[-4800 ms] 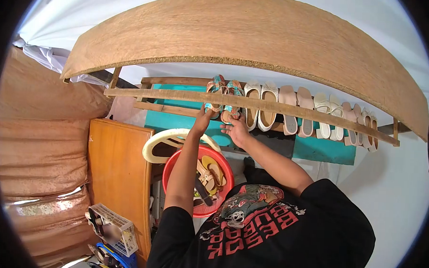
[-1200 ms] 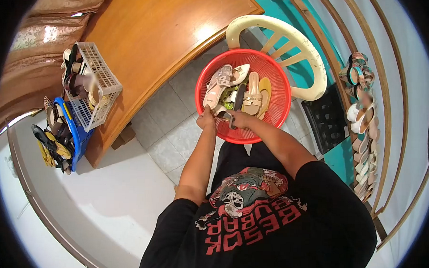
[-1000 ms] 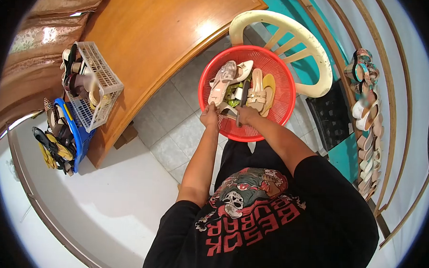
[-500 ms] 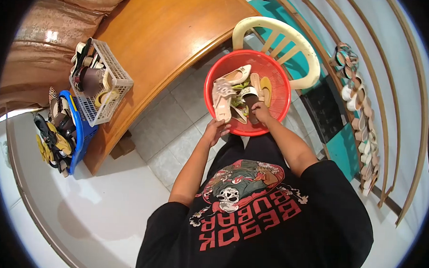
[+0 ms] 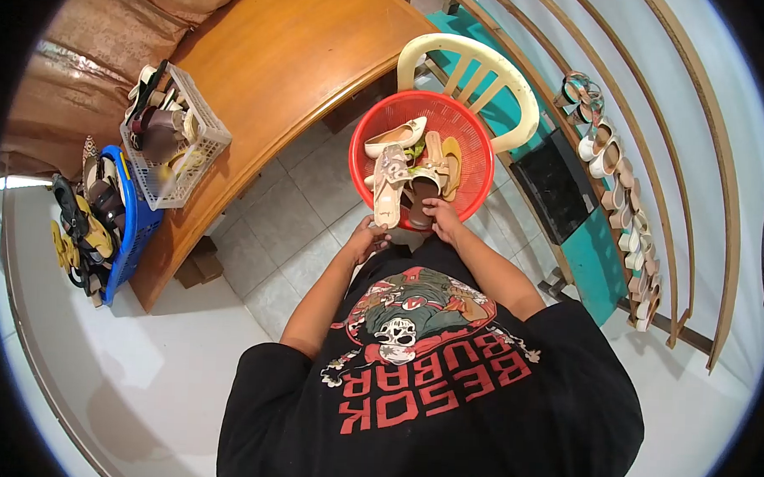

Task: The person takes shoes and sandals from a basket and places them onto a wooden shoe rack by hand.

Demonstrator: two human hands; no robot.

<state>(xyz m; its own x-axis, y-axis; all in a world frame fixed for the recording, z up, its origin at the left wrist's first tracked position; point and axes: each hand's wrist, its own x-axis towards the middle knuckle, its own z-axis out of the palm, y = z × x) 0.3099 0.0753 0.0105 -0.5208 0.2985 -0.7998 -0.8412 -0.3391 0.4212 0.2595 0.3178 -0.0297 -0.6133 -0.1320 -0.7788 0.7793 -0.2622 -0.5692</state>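
A red basket (image 5: 486,162) rests on a cream plastic chair and holds several shoes. My left hand (image 5: 368,239) is closed on the heel end of a pale beige sandal (image 5: 390,188) with a decorated strap, at the basket's near rim. Just to its right, my right hand (image 5: 440,216) grips the end of a dark-soled sandal (image 5: 422,201) with a pale strap. Behind these lie a white pointed shoe (image 5: 394,138), a tan sandal (image 5: 436,153) and a yellow one (image 5: 452,167).
The chair back (image 5: 522,96) rises beyond the basket. A wooden table (image 5: 296,46) is at the upper left, with a white crate (image 5: 210,153) and a blue basket (image 5: 137,221) of shoes at its end. Along the right rack (image 5: 687,190) stands a row of shoes (image 5: 602,154).
My hands have left the patterned sandals on the rack and are now at the red basket. The dark-soled sandal has come toward the near rim, beside the beige one.
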